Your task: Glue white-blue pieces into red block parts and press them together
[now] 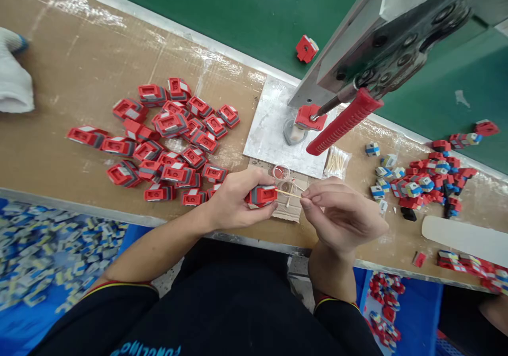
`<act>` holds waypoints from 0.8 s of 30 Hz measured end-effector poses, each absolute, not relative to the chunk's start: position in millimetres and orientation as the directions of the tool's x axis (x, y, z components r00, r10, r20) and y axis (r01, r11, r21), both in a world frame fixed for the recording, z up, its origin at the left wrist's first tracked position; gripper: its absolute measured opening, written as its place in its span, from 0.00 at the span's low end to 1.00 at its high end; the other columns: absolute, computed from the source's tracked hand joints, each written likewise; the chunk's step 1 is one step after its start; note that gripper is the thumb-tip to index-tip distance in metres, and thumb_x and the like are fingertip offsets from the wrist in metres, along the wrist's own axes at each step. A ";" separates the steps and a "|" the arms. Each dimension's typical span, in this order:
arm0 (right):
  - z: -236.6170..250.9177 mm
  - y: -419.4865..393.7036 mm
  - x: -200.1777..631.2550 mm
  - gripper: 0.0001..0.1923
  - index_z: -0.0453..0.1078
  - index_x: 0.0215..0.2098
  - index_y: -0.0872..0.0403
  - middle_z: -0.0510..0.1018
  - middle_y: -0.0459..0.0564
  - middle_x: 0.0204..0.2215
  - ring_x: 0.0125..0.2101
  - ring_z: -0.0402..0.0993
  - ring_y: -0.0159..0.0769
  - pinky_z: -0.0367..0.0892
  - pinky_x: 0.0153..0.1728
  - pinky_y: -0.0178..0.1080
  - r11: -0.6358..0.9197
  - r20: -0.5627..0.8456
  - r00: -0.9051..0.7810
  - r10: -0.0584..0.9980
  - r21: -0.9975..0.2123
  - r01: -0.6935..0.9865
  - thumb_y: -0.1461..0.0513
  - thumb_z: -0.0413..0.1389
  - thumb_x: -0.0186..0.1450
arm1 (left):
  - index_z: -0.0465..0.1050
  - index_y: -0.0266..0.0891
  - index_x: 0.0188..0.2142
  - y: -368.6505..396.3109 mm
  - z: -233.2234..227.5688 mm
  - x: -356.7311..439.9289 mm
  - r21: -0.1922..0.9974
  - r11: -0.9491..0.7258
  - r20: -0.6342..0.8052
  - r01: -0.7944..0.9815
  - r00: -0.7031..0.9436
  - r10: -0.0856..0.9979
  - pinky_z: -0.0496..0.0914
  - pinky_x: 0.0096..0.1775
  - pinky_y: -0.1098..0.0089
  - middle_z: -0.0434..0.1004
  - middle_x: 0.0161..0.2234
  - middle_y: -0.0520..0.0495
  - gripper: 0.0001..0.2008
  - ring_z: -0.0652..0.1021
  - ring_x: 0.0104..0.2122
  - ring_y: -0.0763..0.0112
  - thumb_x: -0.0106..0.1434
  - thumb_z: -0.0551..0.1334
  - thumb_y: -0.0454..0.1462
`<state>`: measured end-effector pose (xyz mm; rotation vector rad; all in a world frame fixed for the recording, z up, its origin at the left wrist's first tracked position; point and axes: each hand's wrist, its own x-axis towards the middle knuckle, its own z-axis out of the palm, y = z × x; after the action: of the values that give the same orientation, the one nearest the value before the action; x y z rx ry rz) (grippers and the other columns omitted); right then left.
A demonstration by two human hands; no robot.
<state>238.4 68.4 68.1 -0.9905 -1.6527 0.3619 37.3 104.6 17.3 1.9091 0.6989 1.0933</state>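
My left hand (242, 200) is closed around a red and grey plastic part (262, 194), its hollow side facing up. Between the fingertips of my right hand (337, 208) is a thin cotton swab (289, 192), whose far end reaches the right end of that part. Just beyond my hands stand small clear cups (281, 172), one with reddish contents. Another swab with a white tip lies on a piece of cardboard (286, 213) under them. A clear bag of cotton swabs (337, 161) rests behind my right hand.
A toggle clamp with a red handle (345, 120) rises over a metal plate (265, 128), its rod on a red part (310, 117). Many similar red parts (170, 126) are heaped left; red, blue and white pieces (428, 179) lie right. Blue bins (416, 308) sit below the table edge.
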 end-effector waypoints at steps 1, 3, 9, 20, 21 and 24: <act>69.5 68.6 238.8 0.13 0.78 0.39 0.50 0.84 0.44 0.26 0.26 0.83 0.37 0.79 0.26 0.39 0.603 0.649 -0.038 0.760 -0.681 0.415 0.73 0.66 0.63 | 0.72 0.41 0.43 104.7 17.5 37.5 0.842 -0.534 0.442 0.073 0.472 0.763 0.71 0.33 0.72 0.78 0.31 0.53 0.10 0.78 0.28 0.71 0.64 0.68 0.33; 72.3 69.3 238.4 0.13 0.78 0.38 0.50 0.83 0.44 0.25 0.25 0.83 0.37 0.79 0.26 0.38 0.612 0.647 -0.065 0.759 -0.677 0.408 0.74 0.66 0.63 | 0.71 0.41 0.43 105.1 17.9 38.1 0.825 -0.560 0.465 0.077 0.472 0.749 0.71 0.33 0.72 0.78 0.31 0.52 0.10 0.78 0.29 0.71 0.64 0.68 0.31; 76.9 67.3 248.3 0.12 0.78 0.37 0.52 0.83 0.44 0.24 0.22 0.81 0.35 0.77 0.25 0.38 0.645 0.638 -0.158 0.754 -0.671 0.366 0.74 0.67 0.62 | 0.71 0.41 0.43 106.7 17.8 38.5 0.797 -0.597 0.498 0.086 0.464 0.732 0.71 0.32 0.73 0.76 0.29 0.53 0.10 0.77 0.28 0.72 0.64 0.67 0.30; 53.6 74.2 274.3 0.10 0.74 0.32 0.51 0.80 0.43 0.23 0.24 0.76 0.32 0.68 0.26 0.36 0.572 0.326 -0.471 0.820 -0.497 0.653 0.69 0.61 0.71 | 0.79 0.39 0.47 108.2 16.4 32.2 0.845 -0.516 0.420 0.139 0.425 0.802 0.76 0.36 0.73 0.86 0.35 0.49 0.16 0.84 0.31 0.71 0.64 0.76 0.41; 52.4 74.8 273.7 0.10 0.74 0.32 0.51 0.80 0.43 0.22 0.23 0.75 0.31 0.67 0.26 0.36 0.572 0.309 -0.483 0.819 -0.492 0.656 0.68 0.60 0.71 | 0.80 0.39 0.48 108.4 16.5 31.9 0.846 -0.513 0.414 0.145 0.430 0.803 0.77 0.36 0.73 0.87 0.35 0.48 0.16 0.84 0.31 0.70 0.64 0.76 0.42; 56.1 72.3 274.4 0.09 0.75 0.33 0.50 0.81 0.43 0.25 0.25 0.77 0.32 0.70 0.27 0.36 0.538 0.371 -0.390 0.843 -0.589 0.603 0.70 0.63 0.69 | 0.80 0.39 0.50 109.6 17.5 31.8 0.838 -0.528 0.422 0.138 0.450 0.787 0.78 0.38 0.73 0.88 0.37 0.47 0.16 0.86 0.33 0.69 0.66 0.75 0.43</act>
<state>274.4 72.3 56.1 -1.1637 -2.1298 0.4786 31.8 109.6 17.5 1.9471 0.7752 1.0927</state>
